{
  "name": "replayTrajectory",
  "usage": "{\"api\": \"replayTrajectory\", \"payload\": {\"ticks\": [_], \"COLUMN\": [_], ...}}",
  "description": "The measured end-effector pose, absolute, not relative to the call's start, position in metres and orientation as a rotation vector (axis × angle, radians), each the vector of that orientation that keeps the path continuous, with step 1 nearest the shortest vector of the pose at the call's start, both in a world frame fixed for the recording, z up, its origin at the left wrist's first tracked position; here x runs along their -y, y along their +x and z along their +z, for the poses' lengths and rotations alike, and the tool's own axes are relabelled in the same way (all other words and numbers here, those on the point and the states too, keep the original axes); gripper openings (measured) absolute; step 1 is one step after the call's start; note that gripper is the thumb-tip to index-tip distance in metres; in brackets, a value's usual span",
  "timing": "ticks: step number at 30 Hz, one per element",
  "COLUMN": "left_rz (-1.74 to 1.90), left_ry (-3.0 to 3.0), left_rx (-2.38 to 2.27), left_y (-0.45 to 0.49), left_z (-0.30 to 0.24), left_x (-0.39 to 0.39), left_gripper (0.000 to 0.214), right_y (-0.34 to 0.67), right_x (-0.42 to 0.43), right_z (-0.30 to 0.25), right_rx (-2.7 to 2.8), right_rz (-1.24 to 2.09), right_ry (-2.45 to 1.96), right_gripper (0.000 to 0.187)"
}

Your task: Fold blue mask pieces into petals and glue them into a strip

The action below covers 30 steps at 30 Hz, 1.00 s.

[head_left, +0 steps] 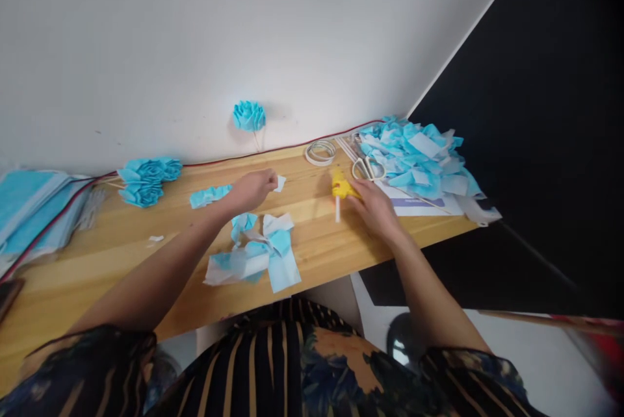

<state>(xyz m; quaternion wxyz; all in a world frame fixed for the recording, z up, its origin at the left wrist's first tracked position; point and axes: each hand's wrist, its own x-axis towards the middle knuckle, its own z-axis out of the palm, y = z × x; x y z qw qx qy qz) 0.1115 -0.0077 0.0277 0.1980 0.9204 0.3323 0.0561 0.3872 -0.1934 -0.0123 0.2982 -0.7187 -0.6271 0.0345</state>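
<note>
In the head view, my left hand (pixel 253 191) is closed in a pinch on a small white piece of material (pixel 279 184) just above the wooden table. My right hand (pixel 376 208) is wrapped round a yellow glue gun (pixel 343 188), with a whitish glue stick (pixel 337 210) jutting from it toward me. Beneath my left wrist lies a gathered light-blue strip (pixel 209 196). Loose blue and white cut pieces (pixel 283 267) are spread closer to me, with a crumpled blue piece (pixel 242 225) beside them.
Finished blue flowers (pixel 143 180) lie left; another flower (pixel 249 116) stands on a thin stem against the wall. Tape rolls (pixel 320 152), scissors (pixel 368 169) and a heap of blue and white pieces (pixel 424 154) are at right. Folded masks (pixel 32 206) sit far left. A red-black cord (pixel 273 152) runs along the wall.
</note>
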Motion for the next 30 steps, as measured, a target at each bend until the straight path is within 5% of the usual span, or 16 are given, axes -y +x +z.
{"api": "replayTrajectory", "payload": {"ticks": [8, 18, 23, 30], "left_rz": [0.224, -0.063, -0.205, -0.029], "left_ry": [2.378, 2.669, 2.424, 2.688], "left_rx": [-0.653, -0.260, 0.386, -0.120], "left_y": [0.137, 0.165, 0.201, 0.207], "left_z": [0.019, 0.007, 0.030, 0.008], "left_x": [0.011, 0.071, 0.137, 0.069], "left_gripper": [0.033, 0.058, 0.063, 0.062], "right_y": [0.389, 0.369, 0.358, 0.355], "right_x": [0.274, 0.298, 0.297, 0.317], "right_z": [0.028, 0.049, 0.065, 0.075], "right_rx": [0.514, 0.414, 0.452, 0.468], "right_rz": [0.445, 0.402, 0.392, 0.299], "right_ry": [-1.306, -1.093, -1.058, -1.083], "right_gripper": [0.036, 0.046, 0.049, 0.046]}}
